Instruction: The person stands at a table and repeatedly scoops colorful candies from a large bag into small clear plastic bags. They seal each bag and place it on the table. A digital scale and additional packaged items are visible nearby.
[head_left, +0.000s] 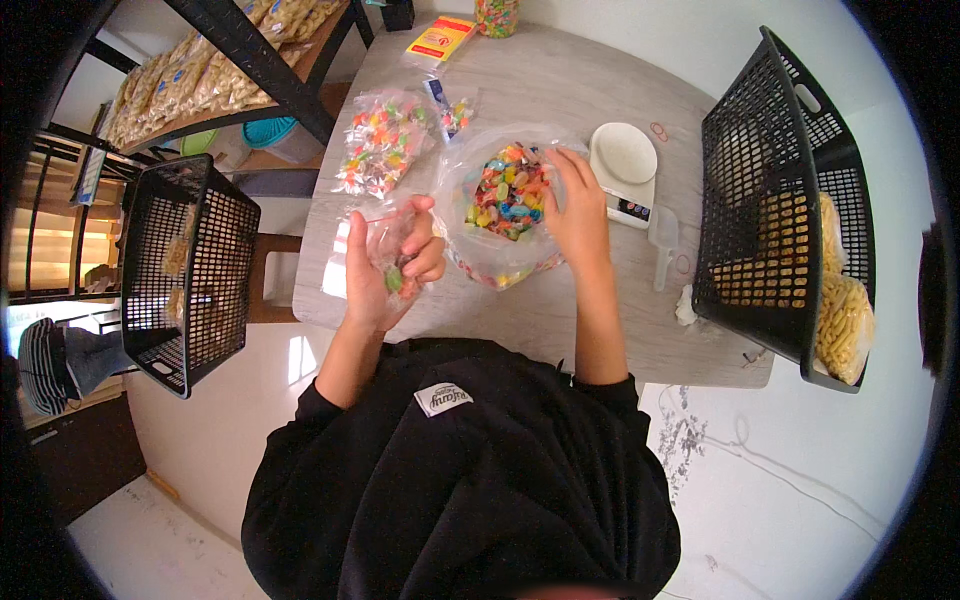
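My left hand (390, 266) is closed around a small clear plastic bag (384, 238) with a few wrapped candies in its bottom, a green one among them. My right hand (577, 199) rests at the right rim of a large clear plastic bag (461, 202), its fingertips reaching in over the candies. Inside that bag lies a heap of colourful wrapped candies (506, 195). Whether the right fingers hold a candy is hidden. Left of the large bag is a pile of small filled candy bags (382, 142).
A white kitchen scale (628, 202) with a round dish and a clear scoop (662, 244) lie right of the bag. Black plastic crates stand at the right (757, 202) and left (191, 277). Behind are a yellow-red packet (442, 39) and a candy jar (497, 16).
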